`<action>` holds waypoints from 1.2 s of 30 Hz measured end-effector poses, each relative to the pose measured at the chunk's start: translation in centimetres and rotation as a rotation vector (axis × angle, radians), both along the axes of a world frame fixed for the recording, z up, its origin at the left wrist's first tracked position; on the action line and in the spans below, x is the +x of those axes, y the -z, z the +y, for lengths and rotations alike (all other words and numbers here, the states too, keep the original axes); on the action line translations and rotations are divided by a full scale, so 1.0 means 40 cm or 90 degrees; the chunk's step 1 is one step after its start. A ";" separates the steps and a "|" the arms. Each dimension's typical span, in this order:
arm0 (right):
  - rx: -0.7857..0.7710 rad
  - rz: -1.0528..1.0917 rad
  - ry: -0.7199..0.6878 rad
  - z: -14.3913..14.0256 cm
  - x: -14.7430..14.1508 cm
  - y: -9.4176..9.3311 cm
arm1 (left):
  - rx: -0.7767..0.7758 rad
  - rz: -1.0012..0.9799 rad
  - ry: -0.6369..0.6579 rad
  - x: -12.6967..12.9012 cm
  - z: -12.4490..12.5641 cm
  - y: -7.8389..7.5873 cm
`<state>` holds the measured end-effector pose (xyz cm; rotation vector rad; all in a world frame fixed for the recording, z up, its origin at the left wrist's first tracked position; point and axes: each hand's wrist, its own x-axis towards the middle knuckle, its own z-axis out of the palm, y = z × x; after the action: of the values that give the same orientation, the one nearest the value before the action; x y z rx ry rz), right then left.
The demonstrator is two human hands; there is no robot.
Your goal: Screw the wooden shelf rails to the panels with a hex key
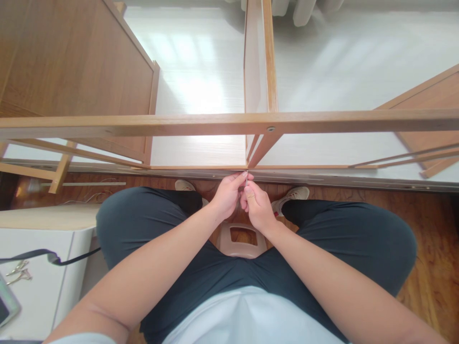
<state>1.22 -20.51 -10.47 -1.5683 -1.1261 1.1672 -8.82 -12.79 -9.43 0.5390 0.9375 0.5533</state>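
Note:
Just below the lower rail of a wooden frame (201, 125), my two hands come together. Between their fingertips stands a thin metal rod (246, 178), its upper end close to the spot where an upright bar (265, 145) meets the lower rail. My right hand (258, 205) is closed round the rod's lower part. With thumb and fingers pressed together, my left hand (229, 193) pinches it higher up. The rod's exact kind is too small to make out, and the fingers partly hide it.
A wooden panel (79, 67) leans at the upper left, with another (430, 105) at the right. Below me is a pale plastic stool (238, 248). To the left, a white cabinet (32, 267) carries small metal clippers (22, 274), a strap (53, 258) and a phone (7, 301).

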 end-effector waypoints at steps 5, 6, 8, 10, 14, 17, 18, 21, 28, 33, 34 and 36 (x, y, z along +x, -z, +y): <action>0.005 0.010 0.005 0.001 0.000 -0.003 | 0.004 0.002 0.002 0.000 0.000 0.000; 0.008 0.012 0.005 0.001 0.001 -0.002 | 0.005 0.002 0.000 0.001 0.000 0.000; 0.013 0.013 0.005 0.000 0.001 -0.001 | 0.005 0.003 -0.002 0.001 0.000 0.001; 0.015 0.013 0.006 0.000 0.002 0.000 | 0.005 0.002 -0.002 0.000 0.000 0.001; 0.016 0.011 0.006 0.000 0.002 0.000 | 0.007 0.000 -0.005 0.001 0.000 0.002; 0.016 0.009 0.007 0.000 0.002 -0.001 | 0.005 0.001 -0.006 0.001 0.000 0.001; 0.017 0.008 0.008 0.000 0.002 -0.001 | 0.006 0.001 -0.005 0.001 0.000 0.001; 0.023 0.007 0.010 0.001 0.003 -0.001 | 0.007 0.000 0.000 0.002 0.000 -0.001; 0.024 0.010 0.011 0.001 0.002 -0.002 | 0.007 0.005 0.002 0.000 -0.001 0.000; 0.028 0.019 0.015 0.001 0.003 -0.004 | 0.010 0.002 0.004 -0.001 -0.001 0.003; 0.029 0.022 0.015 0.001 0.004 -0.005 | 0.010 0.001 0.005 -0.001 -0.001 0.004; 0.029 0.029 0.016 0.001 0.004 -0.005 | 0.009 0.001 0.007 -0.001 -0.001 0.005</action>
<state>1.38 -20.46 -10.27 -1.5100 -1.0926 1.1470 -8.87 -12.81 -9.62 0.5561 0.9323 0.5500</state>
